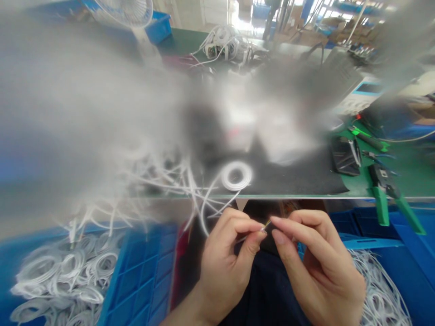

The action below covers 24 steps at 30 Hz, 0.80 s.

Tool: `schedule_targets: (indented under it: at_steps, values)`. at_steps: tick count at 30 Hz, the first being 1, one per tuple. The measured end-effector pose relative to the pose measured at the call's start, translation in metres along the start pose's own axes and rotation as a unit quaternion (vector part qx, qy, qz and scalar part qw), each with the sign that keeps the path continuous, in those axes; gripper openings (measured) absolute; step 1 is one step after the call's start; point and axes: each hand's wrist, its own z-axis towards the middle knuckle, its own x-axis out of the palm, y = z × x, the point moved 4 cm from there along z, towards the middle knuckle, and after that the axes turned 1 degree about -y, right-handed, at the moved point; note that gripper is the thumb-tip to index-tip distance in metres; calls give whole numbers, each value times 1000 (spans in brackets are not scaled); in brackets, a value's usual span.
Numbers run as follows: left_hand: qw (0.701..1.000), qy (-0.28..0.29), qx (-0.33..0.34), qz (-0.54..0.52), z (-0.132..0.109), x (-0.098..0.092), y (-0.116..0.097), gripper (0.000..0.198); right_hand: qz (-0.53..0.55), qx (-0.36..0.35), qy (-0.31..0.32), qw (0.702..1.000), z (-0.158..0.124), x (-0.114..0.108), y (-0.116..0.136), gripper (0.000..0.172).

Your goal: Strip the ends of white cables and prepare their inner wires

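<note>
Between thumb and forefinger, my left hand (228, 260) pinches the end of a white cable. Thin coloured wires (267, 224), one of them yellowish, stick out of that end toward the right. My right hand (316, 262) has its forefinger tip at the wire ends, with the thumb just below; its other fingers are curled. A coil of white cable (237, 175) lies on the black mat (302, 179) beyond my hands, and a strand of it hangs over the table edge.
A blue bin (136, 271) with coiled white cables stands at the left, another blue bin (377, 243) with cables at the right. Green-handled pliers (390, 190) overhang the table edge. A grey blur hides much of the table.
</note>
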Motion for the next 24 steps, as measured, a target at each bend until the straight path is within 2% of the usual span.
schedule_targets:
  at_steps: [7, 13, 18, 21, 24]
  values:
    - [1000, -6, -7, -10, 3, 0, 0, 15, 22, -1, -2, 1000, -3, -2, -1, 30]
    - [998, -9, -36, -47, 2, 1, 1, 12, -29, -18, 46, 998, -2, -1, -6, 19]
    - [999, -14, -12, -27, 2, 0, -2, 14, 4, -8, 74, 997, -4, 1, -9, 17]
    - [999, -15, 35, 22, 3, -1, -5, 16, 30, -4, 57, 998, -2, -1, -7, 25]
    - [996, -19, 69, 50, 4, -2, -8, 16, 5, -40, 52, 998, 0, -2, -4, 39]
